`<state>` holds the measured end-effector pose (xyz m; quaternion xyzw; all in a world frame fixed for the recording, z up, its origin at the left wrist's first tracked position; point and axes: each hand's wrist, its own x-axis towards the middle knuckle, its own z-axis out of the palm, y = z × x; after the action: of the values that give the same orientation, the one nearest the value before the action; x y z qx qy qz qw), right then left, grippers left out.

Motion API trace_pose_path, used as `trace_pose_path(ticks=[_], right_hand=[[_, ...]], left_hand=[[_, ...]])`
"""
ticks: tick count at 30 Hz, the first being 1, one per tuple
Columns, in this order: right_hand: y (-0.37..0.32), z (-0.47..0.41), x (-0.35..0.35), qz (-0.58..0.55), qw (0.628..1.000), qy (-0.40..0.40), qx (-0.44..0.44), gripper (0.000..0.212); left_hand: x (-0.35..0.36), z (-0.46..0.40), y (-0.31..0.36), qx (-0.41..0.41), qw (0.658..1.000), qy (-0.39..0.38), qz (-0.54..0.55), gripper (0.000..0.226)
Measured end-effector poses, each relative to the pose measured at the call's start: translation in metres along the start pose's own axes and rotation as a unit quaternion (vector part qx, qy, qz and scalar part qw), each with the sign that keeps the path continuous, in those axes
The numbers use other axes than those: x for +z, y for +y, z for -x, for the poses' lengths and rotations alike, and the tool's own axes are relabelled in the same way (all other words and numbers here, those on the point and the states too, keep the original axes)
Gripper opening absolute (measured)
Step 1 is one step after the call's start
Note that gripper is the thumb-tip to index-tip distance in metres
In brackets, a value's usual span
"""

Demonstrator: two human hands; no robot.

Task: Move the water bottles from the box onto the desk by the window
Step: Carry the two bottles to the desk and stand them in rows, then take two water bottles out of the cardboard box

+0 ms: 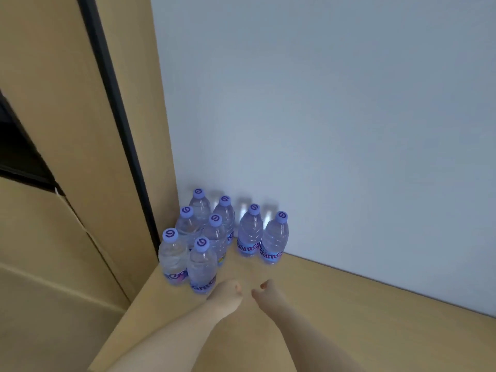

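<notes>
Eight water bottles (pixel 214 237) stood upright on the desk (pixel 335 304), just beyond both hands. The left hand (pixel 226 294) and right hand (pixel 265 291) held nothing, fingers loosely curled. The box was out of view, so what remained could not be judged.

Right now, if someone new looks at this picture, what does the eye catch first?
First, the cluster of eight upright water bottles with purple caps, standing on the wooden desk in the corner against the pale wall. Next, the left hand and right hand, both empty, side by side just in front of the bottles.
</notes>
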<state>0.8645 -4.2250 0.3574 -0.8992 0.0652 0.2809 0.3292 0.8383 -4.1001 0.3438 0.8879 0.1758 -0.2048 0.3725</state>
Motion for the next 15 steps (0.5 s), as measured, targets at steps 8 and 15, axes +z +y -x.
trace_pose_path(ticks=[8,15], right_hand=[[-0.007,0.051,0.061,0.182,0.969,-0.119,-0.115,0.039],[-0.061,0.108,0.143,0.327,0.884,-0.172,-0.288,0.042]], left_hand=[[-0.004,0.089,-0.069,-0.047,0.996,0.027,-0.065,0.035],[-0.05,0.166,-0.166,-0.142,0.981,0.078,-0.11,0.036]])
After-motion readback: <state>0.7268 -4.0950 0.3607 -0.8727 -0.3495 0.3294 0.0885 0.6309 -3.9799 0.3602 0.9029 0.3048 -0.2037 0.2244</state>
